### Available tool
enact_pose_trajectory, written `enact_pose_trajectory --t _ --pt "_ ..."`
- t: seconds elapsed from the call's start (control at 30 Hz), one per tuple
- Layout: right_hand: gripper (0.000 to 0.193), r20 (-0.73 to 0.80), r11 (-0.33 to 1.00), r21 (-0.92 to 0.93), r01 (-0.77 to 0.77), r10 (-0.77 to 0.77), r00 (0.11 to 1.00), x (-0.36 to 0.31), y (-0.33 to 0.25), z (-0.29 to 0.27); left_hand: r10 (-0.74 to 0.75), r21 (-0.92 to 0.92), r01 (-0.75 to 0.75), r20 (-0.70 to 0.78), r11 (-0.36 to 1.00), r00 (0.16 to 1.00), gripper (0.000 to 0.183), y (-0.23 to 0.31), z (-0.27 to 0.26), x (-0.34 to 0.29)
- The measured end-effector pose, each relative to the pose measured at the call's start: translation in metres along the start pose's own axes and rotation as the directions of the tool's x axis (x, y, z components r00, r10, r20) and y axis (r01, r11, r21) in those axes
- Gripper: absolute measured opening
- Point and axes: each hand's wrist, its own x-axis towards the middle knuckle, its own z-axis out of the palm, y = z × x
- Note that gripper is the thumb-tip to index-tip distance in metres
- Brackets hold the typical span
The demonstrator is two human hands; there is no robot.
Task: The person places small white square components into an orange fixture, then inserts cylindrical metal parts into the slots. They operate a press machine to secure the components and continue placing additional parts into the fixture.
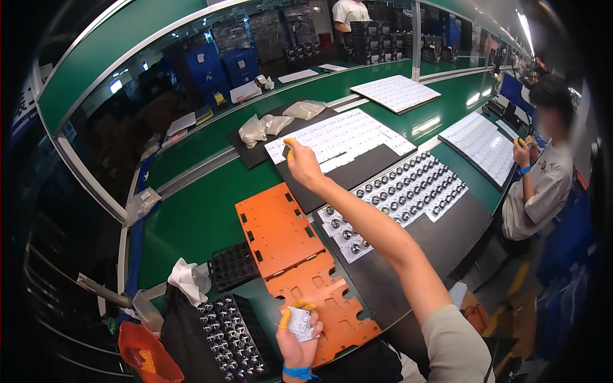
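Observation:
My left hand (297,336), with yellow finger cots and a blue wristband, holds a small white circuit board (301,322) above the lower plate of a hinged orange fixture (281,235). My right hand (302,165) reaches far forward to the near left corner of a sheet of white circuit boards (357,131), which lies on a black mat (364,167). Its thumb and a yellow-capped finger are bent together; a small dark patch shows beside them, and I cannot make out what they grip. My right forearm passes over a white panel (389,203) bearing rows of round metallic parts.
A black tray (234,341) of round metallic parts stands left of the fixture, with a dark empty-celled tray (231,265) behind. Plastic bags (278,122) lie beyond my right hand. A red bag (145,357) hangs lower left. A co-worker (543,159) works at the right.

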Motion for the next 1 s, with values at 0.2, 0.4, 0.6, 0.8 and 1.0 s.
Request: enact_pose_trajectory --t 0.2,0.4,0.6,0.8,1.0 --pt "0.048 0.229 0.908 0.356 0.223 -0.316 0.921 -0.091 -0.139 -0.088 0.013 -0.047 -0.014 -0.022 0.999 1.000 0.034 0.001 0.004 0.011" --pt "0.045 0.573 0.504 0.198 0.841 -0.755 0.319 -0.234 -0.191 -0.117 0.376 -0.127 -0.370 0.023 0.920 0.926 0.041 -0.003 0.008 0.003" --pt "0.044 0.589 0.702 0.138 0.699 -0.626 0.512 -0.268 -0.228 -0.167 0.289 -0.059 -0.287 0.037 0.956 0.957 0.037 -0.010 -0.022 -0.012" --pt "0.038 0.648 -0.126 0.580 -0.805 -0.527 0.550 -0.261 -0.306 -0.271 0.040 -0.245 -0.017 0.086 0.969 0.995 0.029 -0.010 -0.023 0.000" --pt "0.041 0.535 -0.417 0.354 -0.838 -0.645 0.546 -0.281 -0.325 -0.280 0.141 -0.189 -0.131 0.042 0.973 0.989 0.031 -0.012 -0.018 -0.009"
